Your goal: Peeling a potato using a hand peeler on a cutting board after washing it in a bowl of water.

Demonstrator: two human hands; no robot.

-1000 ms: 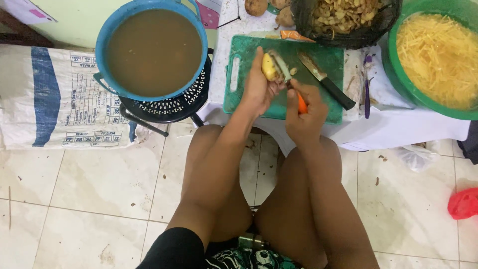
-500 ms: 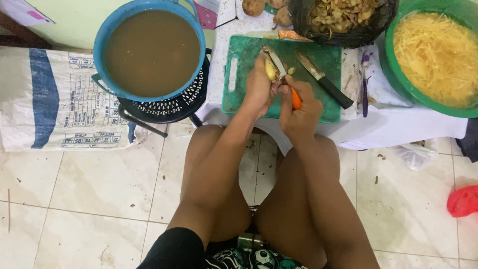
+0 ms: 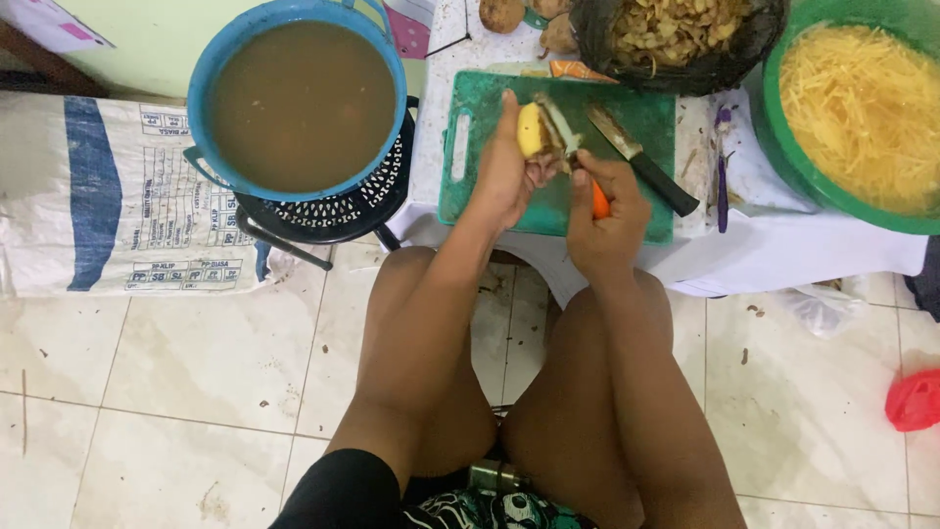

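Observation:
My left hand (image 3: 504,171) holds a partly peeled yellow potato (image 3: 530,129) over the green cutting board (image 3: 470,186). My right hand (image 3: 607,220) grips an orange-handled peeler (image 3: 598,200), whose blade rests against the potato's right side with a strip of brown peel hanging at it. A black-handled knife (image 3: 646,162) lies on the board just right of my hands.
A blue basin of brown water (image 3: 299,98) sits on a black stool at the left. A black bag of peels (image 3: 676,34), a green bowl of yellow shreds (image 3: 852,108), unpeeled potatoes (image 3: 504,14), a white sack (image 3: 108,196) and a red object (image 3: 916,400) surround me.
The peeler has moved up along the potato. My hands shifted slightly toward the far edge of the board, and the potato turned a little in my left hand.

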